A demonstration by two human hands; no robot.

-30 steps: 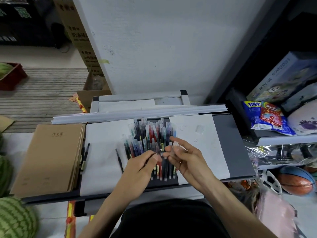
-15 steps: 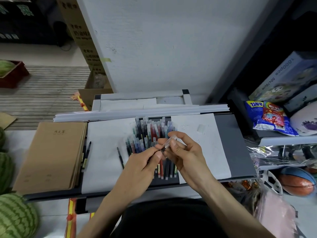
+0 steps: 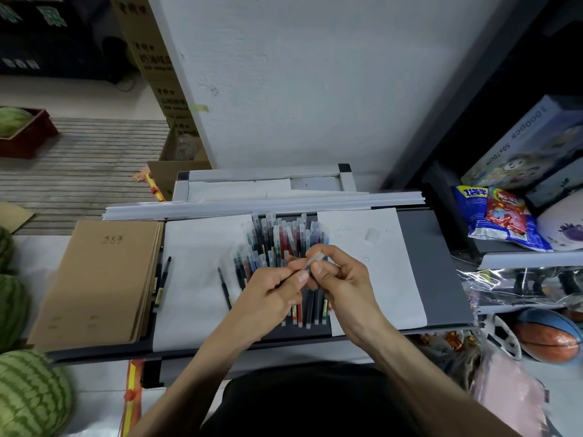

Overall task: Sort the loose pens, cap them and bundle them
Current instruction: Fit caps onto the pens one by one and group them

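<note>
The left grip (image 3: pixel 271 291) and right grip (image 3: pixel 340 279) meet above the desk (image 3: pixel 441 279), a pen (image 3: pixel 312 261) pinched between them. Under and behind both lies the pile of pens (image 3: pixel 277 238). Just left of the left grip a lone pen (image 3: pixel 224 288) lies on the left sheet (image 3: pixel 195 247). Farther left, a pair of pens (image 3: pixel 164 279) lies beside the stack of notebooks (image 3: pixel 94 279). Right of the right grip lies the right sheet (image 3: pixel 378 279). Behind the pile, a stack of paper (image 3: pixel 252 208) runs across the desk.
</note>
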